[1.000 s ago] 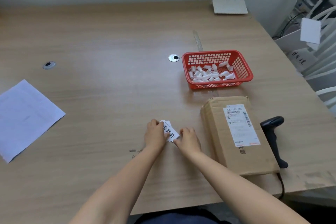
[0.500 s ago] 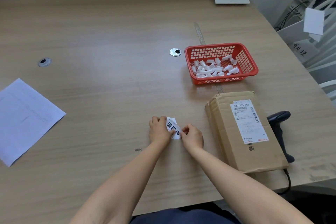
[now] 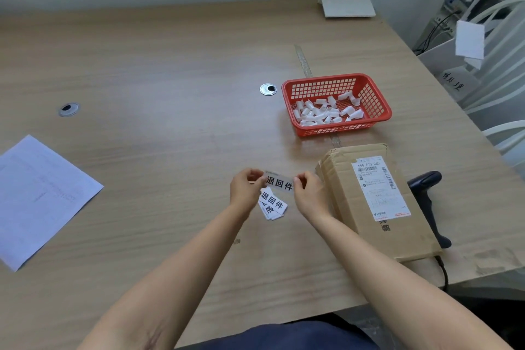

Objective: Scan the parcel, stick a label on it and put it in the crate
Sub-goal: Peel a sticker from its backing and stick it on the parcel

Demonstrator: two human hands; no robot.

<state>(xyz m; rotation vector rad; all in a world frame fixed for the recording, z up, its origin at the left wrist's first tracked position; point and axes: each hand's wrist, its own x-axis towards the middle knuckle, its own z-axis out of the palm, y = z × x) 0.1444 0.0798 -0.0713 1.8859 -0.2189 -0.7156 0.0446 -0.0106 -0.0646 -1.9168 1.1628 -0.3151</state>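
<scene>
A white label [image 3: 279, 184] with black characters hangs a little above the table, stretched between my two hands. My left hand [image 3: 245, 188] pinches its left end and my right hand [image 3: 308, 193] pinches its right end. Under them a small stack of similar labels [image 3: 272, 204] lies on the wooden table [image 3: 159, 71]. The brown cardboard parcel [image 3: 377, 202], with a white shipping sticker on top, lies flat just right of my right hand. A black handheld scanner [image 3: 426, 196] rests along the parcel's right side.
A red mesh basket [image 3: 375, 99] holding several white paper scraps stands beyond the parcel. A white paper sheet [image 3: 39, 196] lies at the left. White crates [image 3: 483, 65] stand off the table's right edge. A white router [image 3: 348, 6] sits at the back.
Both hands have moved apart and lifted one label off the stack, which now lies uncovered on the table. The parcel and scanner have stayed where they were.
</scene>
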